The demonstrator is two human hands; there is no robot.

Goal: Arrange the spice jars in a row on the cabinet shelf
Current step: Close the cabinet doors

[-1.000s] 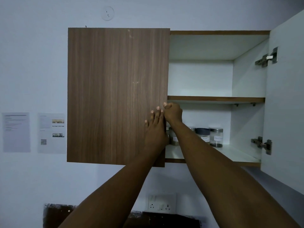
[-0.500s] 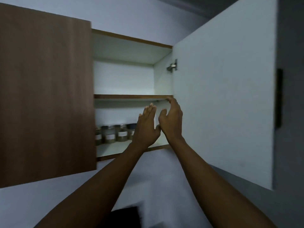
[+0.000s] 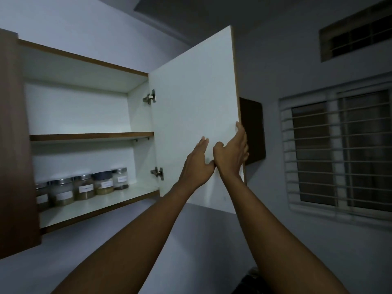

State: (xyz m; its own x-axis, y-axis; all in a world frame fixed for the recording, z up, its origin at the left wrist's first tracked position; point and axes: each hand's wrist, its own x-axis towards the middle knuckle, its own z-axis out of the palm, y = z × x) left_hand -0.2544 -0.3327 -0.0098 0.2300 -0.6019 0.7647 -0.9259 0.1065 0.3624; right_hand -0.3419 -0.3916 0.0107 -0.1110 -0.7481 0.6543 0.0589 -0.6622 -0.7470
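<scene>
The right hand (image 3: 231, 154) is gripping the free edge of the white-faced cabinet door with brown wood edging (image 3: 195, 115), its fingers curling around that edge and the thumb lying on the white inner face. The left hand (image 3: 197, 164) is lying flat against the same face just beside it, fingers straight and relaxed, holding nothing. The door is standing wide open on two metal hinges (image 3: 157, 173).

Inside the white cabinet, five clear glass spice jars with silvery and dark lids and white labels (image 3: 84, 186) are sitting in a row along the back of the white bottom shelf with a brown wood front edge (image 3: 101, 206), each one touching or just beside its neighbour. Most are showing brownish or greenish powder in their lower part; the leftmost is partly hidden behind the closed brown wood-grain door (image 3: 14, 145).
</scene>
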